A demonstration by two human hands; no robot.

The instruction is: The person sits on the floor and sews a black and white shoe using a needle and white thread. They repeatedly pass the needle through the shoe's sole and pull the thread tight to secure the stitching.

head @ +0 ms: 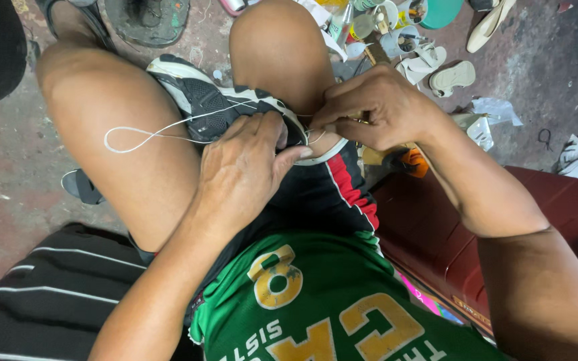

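White thread point(143, 134) makes a long loop over the person's left thigh, and it runs back to a black and white sports shoe point(215, 100) that lies between the two bare knees; the shoe rests on the lap, with its white sole edge turned to the body. The left hand point(242, 167) lies on the shoe and presses it down, the fingers bent around its upper part and the thumb stretched along the sole edge; so this hand grasps the shoe. The right hand point(372, 107) is closed in a pinch at the heel end of the shoe, just beside the left thumb; it holds something thin there, maybe a needle, but it is too small to tell. Near the right forearm an orange tool handle point(406, 162) lies on a dark red bench point(449, 234). Further away, on the stained concrete floor point(543, 60), are pale sandals point(446, 72) and small bottles point(362, 23); a striped dark cloth point(55, 294) is at the lower left.
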